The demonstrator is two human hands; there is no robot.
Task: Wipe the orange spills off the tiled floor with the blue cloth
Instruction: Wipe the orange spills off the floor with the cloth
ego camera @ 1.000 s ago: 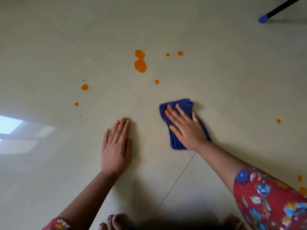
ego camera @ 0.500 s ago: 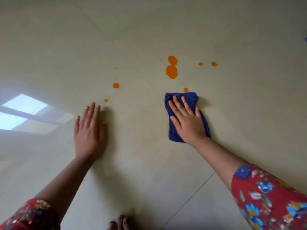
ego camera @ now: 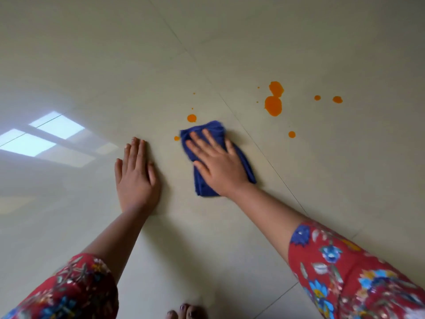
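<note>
Head view, looking down on a pale tiled floor. The right hand lies flat on the blue cloth, fingers straight and slightly spread, palm pressing the fabric to the tile; nothing is pinched or gripped. The cloth is a folded, elongated pad, its far end pointing away from the person and its near end under the heel of the hand, just left of a diagonal grout line. The left hand rests palm down on bare tile just left of the cloth, fingers straight and close together, holding nothing. The orange spills lie beyond and to the right of the cloth: a round drop just past its far edge, a smaller drop at its left edge (whether touching cannot be told), a large double blotch across the grout line, a single drop nearer than the blotch, and a pair of drops farther right. Tiny specks dot the tile near the blotch and the round drop. Both forearms emerge from red floral sleeves. A bright window reflection shines on the floor at left. Toes show at the bottom edge.
</note>
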